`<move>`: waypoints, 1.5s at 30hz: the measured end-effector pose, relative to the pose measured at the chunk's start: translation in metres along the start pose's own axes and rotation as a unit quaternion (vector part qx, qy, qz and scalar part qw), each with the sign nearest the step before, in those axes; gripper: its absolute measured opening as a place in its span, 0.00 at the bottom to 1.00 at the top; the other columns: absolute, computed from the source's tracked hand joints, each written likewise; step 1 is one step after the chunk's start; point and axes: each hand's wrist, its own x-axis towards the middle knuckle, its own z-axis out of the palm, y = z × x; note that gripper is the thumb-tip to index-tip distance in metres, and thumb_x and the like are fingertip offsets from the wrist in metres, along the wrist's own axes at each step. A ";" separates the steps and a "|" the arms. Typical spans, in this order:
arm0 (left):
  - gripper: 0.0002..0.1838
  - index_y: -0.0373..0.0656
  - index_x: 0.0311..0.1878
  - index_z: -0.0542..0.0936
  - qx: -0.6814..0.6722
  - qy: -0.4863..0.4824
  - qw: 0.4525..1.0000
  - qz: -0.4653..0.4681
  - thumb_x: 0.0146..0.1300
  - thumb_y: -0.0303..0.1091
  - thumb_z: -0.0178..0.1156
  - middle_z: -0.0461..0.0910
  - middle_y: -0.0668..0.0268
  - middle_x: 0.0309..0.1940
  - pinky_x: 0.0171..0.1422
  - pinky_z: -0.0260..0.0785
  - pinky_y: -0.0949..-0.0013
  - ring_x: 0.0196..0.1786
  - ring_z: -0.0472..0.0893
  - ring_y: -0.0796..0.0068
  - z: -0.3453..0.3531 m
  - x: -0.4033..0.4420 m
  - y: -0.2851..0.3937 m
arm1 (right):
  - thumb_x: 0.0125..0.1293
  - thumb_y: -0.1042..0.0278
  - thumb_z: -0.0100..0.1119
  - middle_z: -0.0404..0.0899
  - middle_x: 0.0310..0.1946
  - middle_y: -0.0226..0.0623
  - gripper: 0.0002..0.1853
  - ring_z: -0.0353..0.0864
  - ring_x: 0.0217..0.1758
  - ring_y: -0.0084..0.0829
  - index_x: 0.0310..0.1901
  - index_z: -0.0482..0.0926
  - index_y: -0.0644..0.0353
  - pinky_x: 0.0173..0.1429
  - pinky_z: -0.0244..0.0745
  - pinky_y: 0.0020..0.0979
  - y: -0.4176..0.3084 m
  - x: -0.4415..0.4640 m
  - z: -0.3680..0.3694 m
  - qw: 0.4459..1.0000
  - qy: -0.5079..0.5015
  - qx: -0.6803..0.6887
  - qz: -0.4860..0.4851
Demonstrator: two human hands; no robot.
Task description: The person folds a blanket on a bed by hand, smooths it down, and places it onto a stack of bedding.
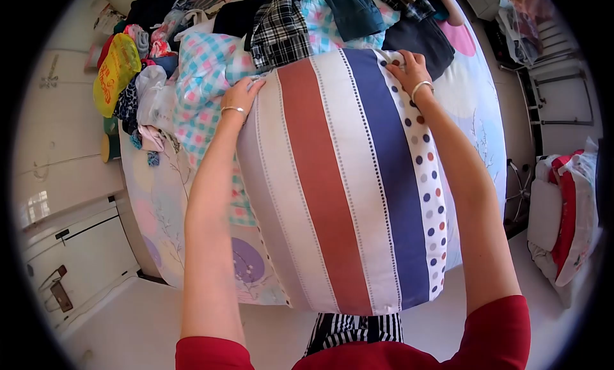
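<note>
A large striped pillow (339, 178), with white, brown-red, blue and grey bands and a dotted strip down its right side, lies at the bed's near side. My left hand (242, 96) grips its far left corner, and my right hand (411, 74) grips the far right corner. Both hands have their fingers bent over the pillow's edge, with the thumbs toward the middle. A teal, pink and white checked cloth (204, 82) lies beside and beyond the pillow. Just past the far edge is a black-and-white plaid garment (279, 28).
The bed (476, 133) has a pale sheet with flowers. Piled clothes and a yellow bag (116, 74) lie at the far left, dark garments (419, 44) at the far right. A bagged red and white bundle (563, 210) and a metal rack (563, 95) stand to the right.
</note>
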 end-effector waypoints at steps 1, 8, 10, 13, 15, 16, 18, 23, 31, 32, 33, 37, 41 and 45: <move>0.26 0.45 0.40 0.78 0.000 -0.004 1.000 -0.002 0.62 0.62 0.50 0.82 0.51 0.37 0.45 0.70 0.53 0.42 0.80 0.47 0.006 0.000 -0.002 | 0.54 0.42 0.66 0.67 0.60 0.37 0.33 0.76 0.56 0.40 0.60 0.72 0.47 0.58 0.72 0.36 0.003 0.002 0.005 1.000 -0.004 -0.001 0.002; 0.35 0.37 0.64 0.64 -0.173 0.180 0.967 0.043 0.60 0.50 0.61 0.70 0.49 0.59 0.65 0.61 0.60 0.62 0.69 0.53 -0.002 -0.068 -0.016 | 0.55 0.35 0.61 0.69 0.61 0.51 0.47 0.71 0.63 0.38 0.67 0.60 0.63 0.65 0.66 0.34 0.079 -0.058 -0.011 0.898 -0.154 0.360 0.199; 0.43 0.35 0.70 0.55 -0.374 0.066 0.920 -0.092 0.60 0.50 0.62 0.62 0.49 0.66 0.70 0.55 0.63 0.69 0.62 0.57 0.009 -0.127 -0.026 | 0.62 0.38 0.55 0.73 0.59 0.46 0.40 0.75 0.59 0.33 0.65 0.64 0.63 0.63 0.69 0.33 0.099 -0.124 -0.024 0.756 -0.277 0.511 0.301; 0.45 0.34 0.72 0.52 -0.524 -0.024 0.816 -0.244 0.60 0.49 0.63 0.58 0.50 0.69 0.72 0.52 0.65 0.70 0.60 0.60 0.022 -0.206 -0.022 | 0.68 0.40 0.48 0.75 0.57 0.41 0.35 0.78 0.56 0.29 0.63 0.67 0.63 0.58 0.73 0.32 0.125 -0.178 -0.015 0.692 -0.307 0.570 0.319; 0.44 0.35 0.71 0.53 -0.459 0.009 0.858 -0.230 0.60 0.48 0.62 0.58 0.49 0.69 0.73 0.51 0.64 0.70 0.60 0.58 0.017 -0.230 -0.003 | 0.70 0.42 0.46 0.76 0.56 0.39 0.33 0.79 0.54 0.28 0.63 0.68 0.63 0.55 0.76 0.31 0.132 -0.192 -0.008 0.663 -0.325 0.587 0.332; 0.44 0.35 0.71 0.53 -0.394 0.047 0.893 -0.211 0.60 0.47 0.62 0.59 0.48 0.69 0.73 0.51 0.62 0.71 0.60 0.56 0.013 -0.237 0.010 | 0.70 0.42 0.46 0.78 0.54 0.38 0.32 0.80 0.51 0.28 0.62 0.69 0.64 0.52 0.77 0.31 0.133 -0.191 -0.005 0.694 -0.333 0.559 0.309; 0.42 0.35 0.71 0.55 -0.186 0.143 0.970 -0.063 0.58 0.43 0.63 0.58 0.46 0.69 0.73 0.49 0.57 0.72 0.57 0.49 0.007 -0.253 0.056 | 0.69 0.50 0.50 0.81 0.48 0.38 0.26 0.83 0.45 0.27 0.57 0.74 0.65 0.47 0.80 0.29 0.144 -0.189 -0.002 0.764 -0.354 0.487 0.233; 0.45 0.55 0.72 0.60 -0.078 -0.037 0.984 0.157 0.53 0.56 0.64 0.47 0.51 0.74 0.71 0.33 0.31 0.75 0.43 0.42 0.007 -0.285 0.230 | 0.66 0.56 0.55 0.81 0.46 0.38 0.23 0.82 0.43 0.25 0.55 0.75 0.66 0.46 0.79 0.28 0.113 -0.206 -0.030 0.798 -0.328 0.475 0.170; 0.40 0.38 0.73 0.53 -0.306 0.116 0.944 0.049 0.66 0.57 0.42 0.39 0.41 0.74 0.73 0.23 0.39 0.76 0.40 0.41 -0.036 -0.318 0.237 | 0.61 0.62 0.61 0.82 0.42 0.37 0.22 0.80 0.39 0.22 0.52 0.76 0.69 0.41 0.76 0.26 -0.060 -0.261 -0.153 0.759 -0.213 0.586 0.188; 0.39 0.37 0.73 0.53 -0.364 0.135 0.921 0.044 0.67 0.56 0.40 0.39 0.42 0.74 0.74 0.25 0.43 0.76 0.40 0.44 -0.056 -0.320 0.234 | 0.61 0.62 0.63 0.81 0.46 0.35 0.24 0.79 0.45 0.22 0.55 0.74 0.67 0.48 0.76 0.27 -0.072 -0.262 -0.163 0.757 -0.250 0.582 0.159; 0.38 0.36 0.73 0.52 -0.421 0.153 0.893 0.039 0.69 0.55 0.37 0.39 0.43 0.74 0.75 0.28 0.47 0.77 0.40 0.46 -0.073 -0.324 0.231 | 0.60 0.62 0.63 0.81 0.45 0.35 0.23 0.79 0.45 0.22 0.55 0.75 0.66 0.48 0.75 0.28 -0.092 -0.260 -0.178 0.787 -0.262 0.541 0.141; 0.37 0.35 0.72 0.53 -0.804 -0.064 0.585 -0.081 0.69 0.53 0.38 0.41 0.44 0.74 0.75 0.30 0.48 0.76 0.42 0.48 -0.079 -0.347 0.235 | 0.57 0.60 0.64 0.81 0.35 0.36 0.19 0.79 0.35 0.26 0.43 0.77 0.69 0.40 0.75 0.31 -0.162 -0.254 -0.276 0.842 -0.252 0.476 -0.045; 0.35 0.35 0.71 0.54 -0.903 -0.268 0.282 -0.181 0.69 0.51 0.39 0.44 0.45 0.73 0.75 0.33 0.50 0.76 0.44 0.51 -0.027 -0.372 0.263 | 0.52 0.56 0.66 0.80 0.25 0.51 0.20 0.81 0.29 0.45 0.31 0.77 0.69 0.36 0.74 0.39 -0.210 -0.267 -0.365 0.936 -0.162 0.198 -0.242; 0.34 0.35 0.71 0.55 -0.917 -0.278 0.184 -0.218 0.70 0.50 0.40 0.46 0.47 0.73 0.75 0.36 0.52 0.76 0.46 0.53 0.008 -0.373 0.273 | 0.50 0.52 0.67 0.77 0.22 0.52 0.21 0.80 0.29 0.49 0.29 0.74 0.65 0.37 0.75 0.41 -0.235 -0.292 -0.358 0.952 -0.156 0.004 -0.262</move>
